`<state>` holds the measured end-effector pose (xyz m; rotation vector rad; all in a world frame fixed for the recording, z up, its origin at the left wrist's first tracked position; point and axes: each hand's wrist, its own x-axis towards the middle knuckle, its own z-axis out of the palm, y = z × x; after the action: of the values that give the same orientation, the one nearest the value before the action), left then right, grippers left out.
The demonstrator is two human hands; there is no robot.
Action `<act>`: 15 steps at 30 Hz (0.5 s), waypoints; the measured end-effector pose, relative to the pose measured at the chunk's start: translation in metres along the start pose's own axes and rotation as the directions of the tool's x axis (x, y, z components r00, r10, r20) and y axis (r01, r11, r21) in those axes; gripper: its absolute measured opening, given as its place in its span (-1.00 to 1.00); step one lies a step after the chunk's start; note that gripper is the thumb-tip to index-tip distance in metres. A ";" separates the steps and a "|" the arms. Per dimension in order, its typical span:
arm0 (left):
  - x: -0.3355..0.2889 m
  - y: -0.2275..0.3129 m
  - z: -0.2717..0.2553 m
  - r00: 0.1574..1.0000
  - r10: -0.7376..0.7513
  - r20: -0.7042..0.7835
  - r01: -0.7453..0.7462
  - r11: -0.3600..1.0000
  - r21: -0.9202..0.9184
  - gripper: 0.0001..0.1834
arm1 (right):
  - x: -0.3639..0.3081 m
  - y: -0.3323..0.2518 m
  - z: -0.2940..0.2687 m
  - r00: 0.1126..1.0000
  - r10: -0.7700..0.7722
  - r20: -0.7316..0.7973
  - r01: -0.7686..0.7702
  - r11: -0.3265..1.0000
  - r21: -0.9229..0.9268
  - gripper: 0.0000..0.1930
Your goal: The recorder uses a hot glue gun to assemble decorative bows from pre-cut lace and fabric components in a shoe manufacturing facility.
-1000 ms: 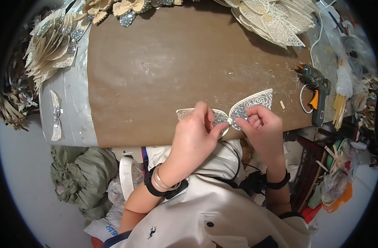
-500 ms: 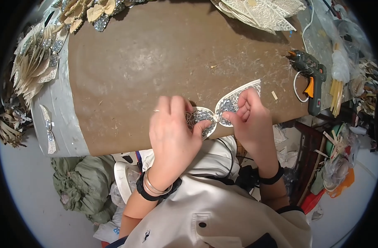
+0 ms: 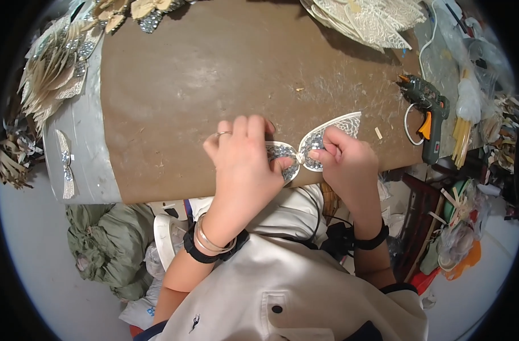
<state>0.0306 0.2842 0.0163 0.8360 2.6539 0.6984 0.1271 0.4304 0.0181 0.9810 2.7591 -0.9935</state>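
A bow-shaped lace piece (image 3: 313, 149) with silver sequins and white edging lies across the table's near edge, narrowing to a small white knot in its middle. My left hand (image 3: 243, 149) is closed on its left wing, thumb on the sequins near the knot and fingers behind; the hand hides most of that wing. On the right wing, my right hand (image 3: 350, 159) pinches the sequined part close to the knot, its fingers curled in. The lacy tip of this wing sticks out past my right fingers.
A glue gun (image 3: 427, 108) lies at the table's right, beside a bundle of glue sticks (image 3: 461, 133). Stacked lace pieces (image 3: 367, 20) sit at the back, more sequined pieces (image 3: 57, 68) at the left. A narrow sequined strip (image 3: 66, 165) lies on the grey left edge.
My right hand's fingers have curled in more, and its grip stays near the knot. The left hand still holds the left wing, slightly turned. The whole view has shifted a little.
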 end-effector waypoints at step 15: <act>0.015 -0.074 -0.068 0.994 0.059 -0.092 -0.045 0.987 0.151 -0.60 | -0.020 0.030 -0.003 0.959 0.052 -0.277 0.056 0.927 0.371 -0.62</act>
<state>-0.0423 0.2154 0.0337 0.9365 2.8079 0.5718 0.1607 0.4391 0.0086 1.2579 2.8459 -1.5381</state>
